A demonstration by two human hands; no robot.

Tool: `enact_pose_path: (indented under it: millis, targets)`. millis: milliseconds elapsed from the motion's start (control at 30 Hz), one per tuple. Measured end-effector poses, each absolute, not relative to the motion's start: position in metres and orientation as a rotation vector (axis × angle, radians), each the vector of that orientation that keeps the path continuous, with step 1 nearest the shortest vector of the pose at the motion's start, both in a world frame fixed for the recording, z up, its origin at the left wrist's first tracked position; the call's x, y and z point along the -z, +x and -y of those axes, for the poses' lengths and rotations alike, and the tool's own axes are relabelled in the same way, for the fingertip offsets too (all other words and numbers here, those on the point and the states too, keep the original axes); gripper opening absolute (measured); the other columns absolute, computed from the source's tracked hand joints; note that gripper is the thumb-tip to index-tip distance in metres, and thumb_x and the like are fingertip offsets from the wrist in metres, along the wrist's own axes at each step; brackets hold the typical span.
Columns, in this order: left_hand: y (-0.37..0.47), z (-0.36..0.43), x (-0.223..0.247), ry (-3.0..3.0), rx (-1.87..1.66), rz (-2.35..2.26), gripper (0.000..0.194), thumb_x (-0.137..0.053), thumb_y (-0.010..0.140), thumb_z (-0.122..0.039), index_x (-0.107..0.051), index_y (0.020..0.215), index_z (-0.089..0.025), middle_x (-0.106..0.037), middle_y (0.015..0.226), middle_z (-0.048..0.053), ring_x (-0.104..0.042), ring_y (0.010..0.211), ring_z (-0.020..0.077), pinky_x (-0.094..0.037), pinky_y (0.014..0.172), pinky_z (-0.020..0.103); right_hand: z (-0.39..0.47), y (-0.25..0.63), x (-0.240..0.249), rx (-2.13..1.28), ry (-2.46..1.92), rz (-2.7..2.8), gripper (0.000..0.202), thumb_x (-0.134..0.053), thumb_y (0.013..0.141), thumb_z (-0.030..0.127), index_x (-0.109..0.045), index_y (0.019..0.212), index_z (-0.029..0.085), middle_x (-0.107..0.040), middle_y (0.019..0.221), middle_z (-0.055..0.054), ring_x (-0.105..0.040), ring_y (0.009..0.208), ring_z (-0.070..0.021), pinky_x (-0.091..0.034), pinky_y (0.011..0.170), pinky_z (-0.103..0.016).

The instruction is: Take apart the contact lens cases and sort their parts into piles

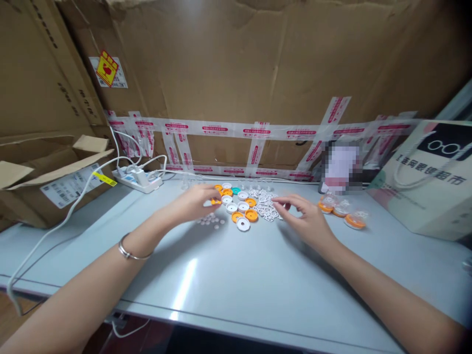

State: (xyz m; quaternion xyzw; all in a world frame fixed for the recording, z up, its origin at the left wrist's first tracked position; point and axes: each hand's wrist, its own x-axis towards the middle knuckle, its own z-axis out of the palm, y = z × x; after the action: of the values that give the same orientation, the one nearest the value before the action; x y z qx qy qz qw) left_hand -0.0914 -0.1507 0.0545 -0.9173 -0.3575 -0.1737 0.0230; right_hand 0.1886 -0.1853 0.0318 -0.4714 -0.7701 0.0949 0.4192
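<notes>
My left hand [195, 202] is over the left side of a group of round parts, its fingertips closed at an orange ring [216, 202]. Below it lie small pale discs [211, 219]. White rings [243, 224], orange rings [251, 215] and a teal ring [236, 191] are spread between the hands. Thumb and index of my right hand [295, 209] are close together at the right edge of a pile of small white pieces [267, 205]; what they hold, if anything, is too small to tell.
Orange and white assemblies with clear tops [355, 220] sit at the right, near a paper bag [424, 182]. A power strip [142, 181] with white cables and an open cardboard box [55, 177] are at the left. Large taped cardboard [228, 64] stands behind the table [228, 280].
</notes>
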Motion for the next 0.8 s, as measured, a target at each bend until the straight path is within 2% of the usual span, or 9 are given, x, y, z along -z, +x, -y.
enact_pose_path:
  millis: [167,400,567,667,800]
  targets:
    - [-0.048,0.173,-0.033,-2.904,0.459,0.772,0.018,-0.047,0.086,-0.025,-0.060,0.095,-0.017,-0.061,0.090,0.007,-0.055,0.086,0.0172,-0.040,0.075,0.028,0.176,0.201,-0.031,-0.230,-1.265,1.875,0.020,-0.050,0.083,0.032,-0.066,0.087,0.020,-0.062,0.081,-0.004,-0.055,0.074,-0.0171,-0.043,0.068,-0.029]
    - [-0.039,0.173,-0.015,-2.668,0.389,0.661,0.019,-0.042,0.087,-0.016,-0.058,0.078,-0.015,-0.060,0.078,0.006,-0.053,0.074,0.0162,-0.032,0.066,0.030,0.180,0.194,-0.030,-0.246,-1.224,1.939,0.019,-0.049,0.083,0.030,-0.065,0.088,0.020,-0.061,0.079,-0.004,-0.055,0.075,-0.0172,-0.043,0.070,-0.030]
    - [-0.046,0.153,-0.030,-2.688,0.542,0.935,0.017,-0.044,0.086,-0.017,-0.060,0.081,-0.017,-0.063,0.083,0.005,-0.055,0.080,0.0167,-0.031,0.069,0.029,0.178,0.204,-0.042,-0.175,-1.231,1.903,0.021,-0.048,0.083,0.032,-0.065,0.088,0.020,-0.062,0.081,-0.004,-0.056,0.077,-0.0179,-0.043,0.071,-0.031]
    - [-0.048,0.131,-0.033,-2.694,0.510,1.157,0.014,-0.048,0.083,-0.018,-0.062,0.081,-0.018,-0.064,0.085,0.004,-0.056,0.083,0.0174,-0.032,0.069,0.028,0.171,0.225,-0.055,-0.073,-1.307,1.827,0.021,-0.051,0.081,0.036,-0.065,0.087,0.021,-0.063,0.083,-0.006,-0.056,0.077,-0.0200,-0.043,0.069,-0.033]
    - [-0.046,0.108,-0.027,-2.679,0.456,1.224,0.016,-0.050,0.082,-0.021,-0.065,0.078,-0.019,-0.064,0.083,0.003,-0.056,0.083,0.0191,-0.032,0.066,0.028,0.159,0.278,-0.070,0.000,-1.566,1.568,0.025,-0.055,0.075,0.044,-0.064,0.081,0.022,-0.065,0.081,-0.008,-0.059,0.074,-0.0251,-0.043,0.062,-0.038]
